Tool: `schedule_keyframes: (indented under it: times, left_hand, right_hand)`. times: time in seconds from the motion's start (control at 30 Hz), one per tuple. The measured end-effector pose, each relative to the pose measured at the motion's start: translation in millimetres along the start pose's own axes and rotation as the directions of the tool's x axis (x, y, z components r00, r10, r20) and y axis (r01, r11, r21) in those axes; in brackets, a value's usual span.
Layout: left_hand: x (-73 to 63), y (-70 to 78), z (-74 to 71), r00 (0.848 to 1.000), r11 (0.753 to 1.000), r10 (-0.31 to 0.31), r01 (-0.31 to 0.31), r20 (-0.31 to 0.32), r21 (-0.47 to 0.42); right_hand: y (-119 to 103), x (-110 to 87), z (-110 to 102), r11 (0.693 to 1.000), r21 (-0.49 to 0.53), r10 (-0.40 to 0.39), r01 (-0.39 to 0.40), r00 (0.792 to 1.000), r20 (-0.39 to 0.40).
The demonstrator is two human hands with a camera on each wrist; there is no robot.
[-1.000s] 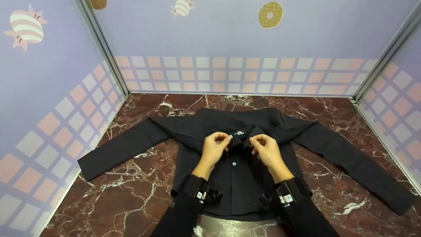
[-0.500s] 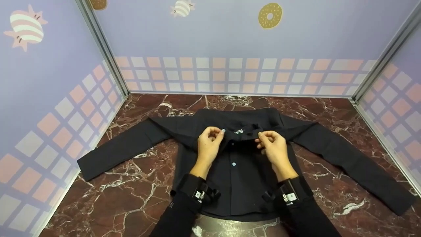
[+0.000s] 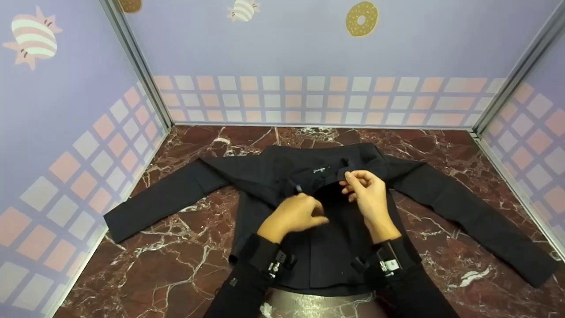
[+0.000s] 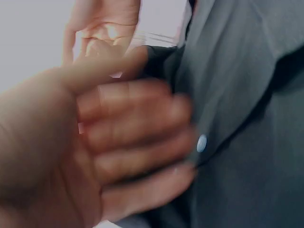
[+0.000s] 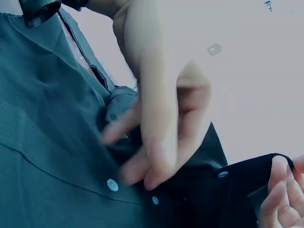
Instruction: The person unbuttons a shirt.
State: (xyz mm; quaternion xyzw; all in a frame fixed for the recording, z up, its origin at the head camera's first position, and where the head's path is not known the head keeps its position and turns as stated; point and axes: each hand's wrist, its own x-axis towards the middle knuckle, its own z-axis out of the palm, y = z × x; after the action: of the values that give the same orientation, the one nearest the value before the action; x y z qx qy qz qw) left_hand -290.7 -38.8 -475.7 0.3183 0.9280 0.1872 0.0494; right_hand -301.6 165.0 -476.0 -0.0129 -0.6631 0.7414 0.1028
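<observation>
Head view: the black shirt (image 3: 320, 260) fills the middle, its sleeves (image 3: 159, 201) running toward half past eight and four o'clock, cuffs close to the side walls (image 3: 48, 115). At twelve, a strip of marble tabletop (image 3: 282, 134) separates its shoulders from the back wall (image 3: 309, 53). The right hand (image 3: 371, 194), toward one o'clock, pinches a collar end (image 3: 342, 173); the left hand (image 3: 293, 214), lower, shows its back.

Left wrist view: its blurred fingers (image 4: 142, 147) extend toward three, near a button (image 4: 202, 143); contact cannot be told.

Right wrist view: they point toward six, loosely apart; the right hand pinches fabric at four.
</observation>
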Motion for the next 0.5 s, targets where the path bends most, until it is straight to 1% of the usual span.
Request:
schedule_keyframes:
  times: [0.03,0.07,0.1,0.13,0.17,0.2,0.23,0.3,0.37,0.4,0.43,0.47,0.5]
  left_hand:
    - [0.0,1.0,0.2,0.998,0.993,-0.039,0.043,-0.038,0.111]
    - [0.1,1.4,0.9,0.994,0.977,-0.072,0.087,-0.079,0.195]
    - [0.5,1.2,1.9,0.989,0.960,-0.090,0.119,-0.121,0.253]
    - [1.1,0.5,3.3,0.982,0.944,-0.104,0.148,-0.160,0.294]
    - [2.0,-0.7,5.4,0.973,0.934,-0.110,0.171,-0.204,0.314]
    - [3.4,-2.5,8.1,0.961,0.931,-0.108,0.187,-0.253,0.313]
    - [5.0,-4.1,11.1,0.947,0.930,-0.102,0.199,-0.305,0.308]
    - [8.5,-7.3,17.4,0.908,0.935,-0.081,0.212,-0.412,0.285]
    - [12.1,-9.7,23.2,0.858,0.940,-0.059,0.219,-0.510,0.260]
    - [13.6,-10.4,25.4,0.835,0.942,-0.047,0.219,-0.549,0.253]
    - [14.8,-10.6,27.0,0.814,0.945,-0.037,0.218,-0.579,0.246]
    - [15.7,-10.6,28.4,0.798,0.947,-0.026,0.212,-0.601,0.240]
    - [16.3,-10.5,29.4,0.789,0.951,-0.017,0.203,-0.615,0.234]
  right_hand:
    - [-0.4,-0.2,0.0,1.000,-0.007,0.005,-0.005,1.000,-0.007]
    - [-0.1,-0.4,-0.1,1.000,-0.018,0.008,-0.008,1.000,-0.013]
    - [-0.1,-0.9,-0.1,0.999,-0.031,0.009,-0.010,1.000,-0.014]
    - [0.1,-1.3,0.0,0.999,-0.040,0.012,-0.012,1.000,-0.013]
    - [0.0,-2.2,0.1,0.999,-0.045,0.014,-0.015,1.000,-0.003]
    - [0.0,-3.1,0.3,0.999,-0.047,0.018,-0.017,1.000,0.010]
    - [-0.1,-4.2,0.7,0.999,-0.041,0.021,-0.020,0.999,0.025]
    - [-1.4,-6.8,1.8,1.000,-0.018,0.026,-0.025,0.997,0.066]
    - [-3.3,-9.4,3.5,0.999,0.024,0.041,-0.044,0.992,0.120]
    - [-3.8,-10.3,4.5,0.997,0.044,0.048,-0.055,0.988,0.147]
    - [-4.6,-11.5,5.6,0.996,0.060,0.054,-0.066,0.982,0.179]
    - [-5.4,-12.8,6.7,0.995,0.071,0.057,-0.074,0.975,0.213]
    - [-6.1,-14.0,7.9,0.994,0.077,0.061,-0.083,0.967,0.249]
